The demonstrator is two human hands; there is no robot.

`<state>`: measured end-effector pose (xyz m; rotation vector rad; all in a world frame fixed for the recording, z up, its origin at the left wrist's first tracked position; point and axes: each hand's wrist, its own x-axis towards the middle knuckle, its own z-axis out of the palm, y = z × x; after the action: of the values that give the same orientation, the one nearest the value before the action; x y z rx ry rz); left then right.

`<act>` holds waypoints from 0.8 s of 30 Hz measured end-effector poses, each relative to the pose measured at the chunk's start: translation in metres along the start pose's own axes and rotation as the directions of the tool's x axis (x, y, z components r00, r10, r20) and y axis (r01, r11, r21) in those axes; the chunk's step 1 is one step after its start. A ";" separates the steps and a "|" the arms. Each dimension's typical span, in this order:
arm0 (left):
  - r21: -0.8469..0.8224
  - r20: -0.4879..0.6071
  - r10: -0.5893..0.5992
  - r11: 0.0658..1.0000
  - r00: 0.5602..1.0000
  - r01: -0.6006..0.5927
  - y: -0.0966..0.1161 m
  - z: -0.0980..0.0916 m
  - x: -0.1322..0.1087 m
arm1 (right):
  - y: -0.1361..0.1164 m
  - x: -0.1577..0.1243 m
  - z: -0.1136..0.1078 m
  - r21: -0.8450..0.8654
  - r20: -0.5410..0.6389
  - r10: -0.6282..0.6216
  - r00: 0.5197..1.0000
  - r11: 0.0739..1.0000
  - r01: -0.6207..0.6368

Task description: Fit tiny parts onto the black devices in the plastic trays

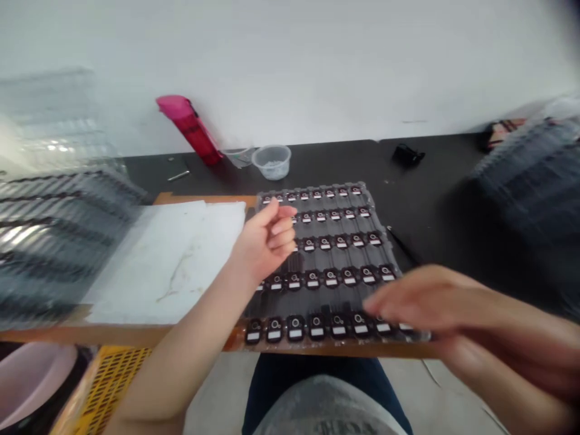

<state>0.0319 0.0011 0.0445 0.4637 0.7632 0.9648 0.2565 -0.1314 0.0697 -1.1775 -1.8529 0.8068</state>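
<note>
A clear plastic tray (335,298) on the table holds rows of small black parts (331,277), each with a ring mark and a white label. My left hand (267,237) hovers over the tray's left side, its fingers curled in. Whatever it may hold is hidden inside the fingers. Over the tray's front right corner, my right hand (435,308) is blurred by motion. Its fingers reach out to the left and the thumb sits apart below them; nothing shows between them. Several parts beneath both hands are covered from view.
White sheets (181,260) lie left of the tray. Stacked clear trays stand at the left (54,241) and right (539,175). Behind are a plastic tub (272,163), a pink-red case (190,127) and a small black object (408,154). A yellow crate (111,380) sits below the table edge.
</note>
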 end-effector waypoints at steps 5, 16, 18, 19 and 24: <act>-0.168 0.011 -0.035 0.985 0.999 0.036 -0.002 -0.017 0.017 | 0.024 0.052 0.026 -0.333 0.081 -0.114 0.990 0.933 0.135; -0.315 0.005 0.015 0.949 1.000 -0.013 -0.003 -0.037 0.019 | 0.126 0.006 -0.033 -0.721 -0.179 0.274 0.945 0.616 -0.315; -0.303 0.002 0.011 0.953 1.000 -0.010 -0.003 -0.037 0.018 | 0.137 -0.001 -0.030 -0.716 -0.193 0.288 0.938 0.612 -0.335; -0.298 0.002 0.009 0.955 1.000 -0.008 -0.002 -0.036 0.018 | 0.140 -0.003 -0.029 -0.723 -0.202 0.282 0.938 0.603 -0.337; -0.277 0.009 0.032 0.960 0.999 -0.028 -0.003 -0.037 0.018 | 0.135 -0.002 -0.031 -0.521 -0.368 0.296 0.881 0.720 -0.459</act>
<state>0.0122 0.0161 0.0115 0.2377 0.5983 1.0776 0.3416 -0.0799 -0.0273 -2.0191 -1.7007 0.2269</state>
